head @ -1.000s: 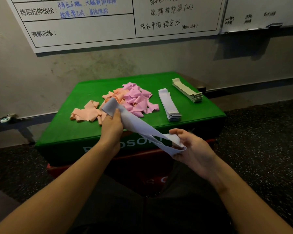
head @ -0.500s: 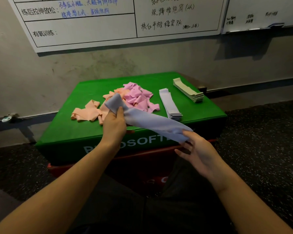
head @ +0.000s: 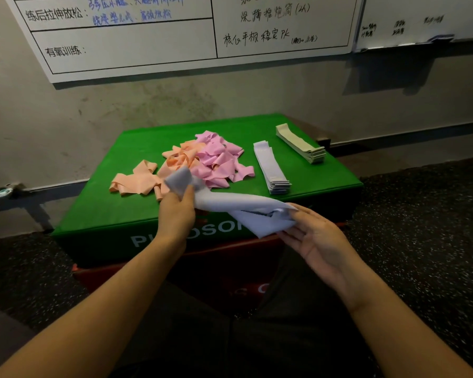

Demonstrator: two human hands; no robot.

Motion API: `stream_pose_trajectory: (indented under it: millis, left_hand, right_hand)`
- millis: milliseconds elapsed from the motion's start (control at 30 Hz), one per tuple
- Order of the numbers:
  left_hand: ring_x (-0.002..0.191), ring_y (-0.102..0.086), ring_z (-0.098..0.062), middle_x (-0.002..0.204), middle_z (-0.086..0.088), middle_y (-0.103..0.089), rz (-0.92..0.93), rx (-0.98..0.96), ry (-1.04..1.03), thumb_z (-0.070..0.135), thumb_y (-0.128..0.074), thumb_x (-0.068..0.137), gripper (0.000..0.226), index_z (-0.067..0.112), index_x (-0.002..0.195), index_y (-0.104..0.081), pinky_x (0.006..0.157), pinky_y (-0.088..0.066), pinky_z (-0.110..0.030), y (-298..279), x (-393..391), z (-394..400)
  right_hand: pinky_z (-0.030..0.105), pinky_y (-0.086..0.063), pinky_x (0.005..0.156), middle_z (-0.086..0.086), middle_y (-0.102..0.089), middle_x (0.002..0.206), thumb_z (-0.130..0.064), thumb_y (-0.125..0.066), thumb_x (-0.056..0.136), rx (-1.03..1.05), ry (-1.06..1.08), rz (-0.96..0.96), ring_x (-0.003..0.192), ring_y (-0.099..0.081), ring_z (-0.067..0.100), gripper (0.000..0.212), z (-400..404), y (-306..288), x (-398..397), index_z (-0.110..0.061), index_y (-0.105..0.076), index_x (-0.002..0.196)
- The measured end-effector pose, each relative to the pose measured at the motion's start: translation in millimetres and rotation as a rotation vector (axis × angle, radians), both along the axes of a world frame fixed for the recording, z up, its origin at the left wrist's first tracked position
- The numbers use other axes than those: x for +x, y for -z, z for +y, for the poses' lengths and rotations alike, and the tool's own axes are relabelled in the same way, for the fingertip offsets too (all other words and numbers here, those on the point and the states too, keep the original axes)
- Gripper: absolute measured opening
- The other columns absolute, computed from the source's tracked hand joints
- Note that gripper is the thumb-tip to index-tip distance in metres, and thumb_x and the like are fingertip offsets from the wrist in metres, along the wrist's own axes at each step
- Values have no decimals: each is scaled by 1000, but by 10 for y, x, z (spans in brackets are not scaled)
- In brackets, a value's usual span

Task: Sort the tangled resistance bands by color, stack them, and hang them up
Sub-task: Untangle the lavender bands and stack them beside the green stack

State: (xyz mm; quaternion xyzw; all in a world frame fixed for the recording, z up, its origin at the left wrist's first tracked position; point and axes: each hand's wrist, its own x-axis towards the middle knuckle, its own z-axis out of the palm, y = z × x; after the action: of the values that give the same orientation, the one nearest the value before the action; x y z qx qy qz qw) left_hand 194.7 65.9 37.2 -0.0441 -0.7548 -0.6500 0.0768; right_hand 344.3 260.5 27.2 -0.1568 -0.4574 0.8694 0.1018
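Left hand pinches a lilac band, right hand fingers straight beneath it; pink pile, peach pile behind.

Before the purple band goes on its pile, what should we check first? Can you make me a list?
1. Left hand grips one end of the lavender band: ok.
2. Right hand supports the other end with fingers mostly straight: ok.
3. Band lies flat and untwisted: not ok, the right end is folded and crumpled.
4. Lavender stack is neat and has room on top: ok.
5. Nothing lies between the band and that stack: ok.
6. Pink pile and peach pile sorted: not ok, both are loose heaps that overlap.
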Motion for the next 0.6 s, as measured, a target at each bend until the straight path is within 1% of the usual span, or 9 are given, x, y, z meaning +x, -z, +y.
stream_pose_trajectory:
  millis: [100, 133, 200, 300, 367, 400, 467, 533, 600]
  left_hand:
    - [99, -63, -27, 102, -8, -64, -215, 186, -75, 33, -50, 103, 22, 13, 104, -59, 84, -56, -42, 26, -107, -87]
    - [99, -63, -27, 104, -8, -64, -250, 214, -75, 33, -50, 103, 23, 12, 108, -59, 82, -56, -43, 3, -122, -104]
    - [89, -64, -24, 102, -8, -64, -309, 213, -30, 29, -52, 103, 26, 9, 118, -56, 68, -56, -35, -8, -155, -120]
    - [76, -65, -20, 98, -8, -66, -396, 40, 182, 23, -53, 102, 17, 9, 110, -59, 56, -57, -25, 16, -56, -124]
    - [82, -66, -20, 103, -9, -68, -340, -146, 248, 23, -53, 102, 18, 10, 110, -62, 61, -58, -26, 99, -58, -133]
    - [87, -66, -22, 107, -11, -67, -306, -157, 233, 23, -52, 103, 20, 9, 113, -62, 66, -59, -30, 136, -90, -129]
    - [92, -64, -23, 113, -14, -64, -287, -62, 178, 21, -50, 103, 22, 8, 119, -58, 67, -56, -31, 111, -130, -132]
    - [91, -62, -22, 114, -13, -63, -253, 35, 117, 19, -51, 102, 26, 9, 126, -52, 67, -53, -29, 55, -221, -150]
    - [87, -62, -19, 107, -5, -59, -232, 76, 105, 19, -52, 102, 26, 18, 127, -45, 60, -53, -26, 1, -297, -152]
  right_hand:
    - [38, -60, 82, 12, -71, 103, -14, -64, 81, -28, -240, -47, 91, -70, 20, 24, -101, -58, 66, -9, -59, 104]
    - [41, -57, 86, 12, -70, 105, -14, -64, 82, -32, -277, -44, 93, -69, 20, 22, -130, -52, 74, -11, -59, 103]
    - [44, -53, 90, 10, -70, 108, -13, -62, 85, -86, -273, 24, 96, -67, 20, 17, -169, -57, 64, -13, -59, 101]
    - [48, -45, 98, 10, -68, 115, -12, -56, 88, -137, -188, 150, 109, -64, 26, 13, -178, -88, -24, -17, -60, 99]
    - [49, -42, 100, 8, -70, 110, -13, -53, 90, -141, -181, 176, 112, -63, 26, 13, -169, -80, -80, -19, -60, 99]
    - [48, -43, 97, 8, -71, 103, -13, -51, 90, -154, -198, 168, 106, -65, 25, 15, -162, -62, -103, -19, -60, 99]
    - [46, -45, 88, 11, -69, 94, -9, -47, 85, -166, -205, 116, 89, -66, 25, 21, -147, -40, -131, -17, -58, 102]
    - [48, -43, 89, 17, -65, 102, -5, -45, 79, -116, -171, 67, 93, -63, 28, 32, -127, -25, -140, -18, -54, 107]
    - [50, -44, 94, 16, -64, 104, -3, -45, 78, -10, -167, 65, 99, -60, 30, 42, -91, -18, -130, -21, -57, 114]
